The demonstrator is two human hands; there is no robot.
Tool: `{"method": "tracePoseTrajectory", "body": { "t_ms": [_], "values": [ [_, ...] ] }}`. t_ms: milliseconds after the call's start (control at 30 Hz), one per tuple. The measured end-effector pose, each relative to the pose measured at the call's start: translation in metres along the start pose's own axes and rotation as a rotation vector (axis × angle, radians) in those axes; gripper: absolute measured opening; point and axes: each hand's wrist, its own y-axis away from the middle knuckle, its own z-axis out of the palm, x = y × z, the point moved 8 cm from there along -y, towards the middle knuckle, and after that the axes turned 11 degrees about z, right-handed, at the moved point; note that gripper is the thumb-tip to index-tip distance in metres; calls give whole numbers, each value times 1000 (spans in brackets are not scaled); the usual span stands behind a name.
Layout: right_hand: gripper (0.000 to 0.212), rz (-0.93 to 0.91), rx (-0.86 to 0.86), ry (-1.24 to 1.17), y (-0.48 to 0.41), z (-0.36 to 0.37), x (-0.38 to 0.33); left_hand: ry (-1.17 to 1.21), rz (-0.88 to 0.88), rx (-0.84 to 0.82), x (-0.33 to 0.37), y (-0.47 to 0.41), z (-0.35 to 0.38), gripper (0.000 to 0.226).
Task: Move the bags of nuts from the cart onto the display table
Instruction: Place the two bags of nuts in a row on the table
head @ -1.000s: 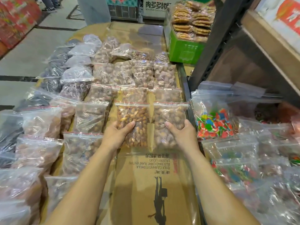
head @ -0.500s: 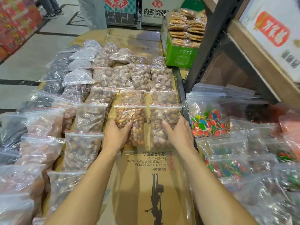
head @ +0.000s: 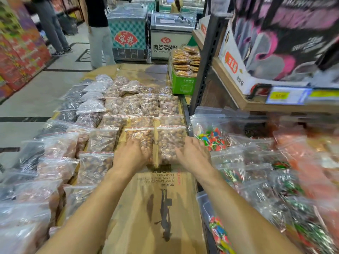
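Left hand (head: 131,153) lies flat, fingers loosely spread, on a peanut bag (head: 140,142). Right hand (head: 192,151), fingers splayed, rests against the neighbouring nut bag (head: 170,142). Neither grips. Both bags lie on the cardboard-covered surface (head: 156,208).

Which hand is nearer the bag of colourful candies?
Right. The right hand rests on a bag of nuts just beside the bag of colourful candies; the left hand is farther, on the neighbouring nut bag.

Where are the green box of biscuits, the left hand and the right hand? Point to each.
green box (head: 183,83), head view, on its front wall.
left hand (head: 131,153), head view, on its back.
right hand (head: 194,150), head view, on its back.
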Motion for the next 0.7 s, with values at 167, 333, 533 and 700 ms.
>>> {"method": "tracePoseTrajectory", "body": {
  "t_ms": [167,333,533,700],
  "values": [
    [57,-30,57,47,39,-30,9,-177,66,-10,39,40,-17,61],
    [64,-23,63,77,80,-54,26,-235,122,-1,75,72,-25,59],
    [59,66,103,114,129,-76,57,-266,248,2,113,98,-27,60],
    [60,158,132,124,178,-82,81,-217,379,16,135,119,-25,56]
  ]
}}
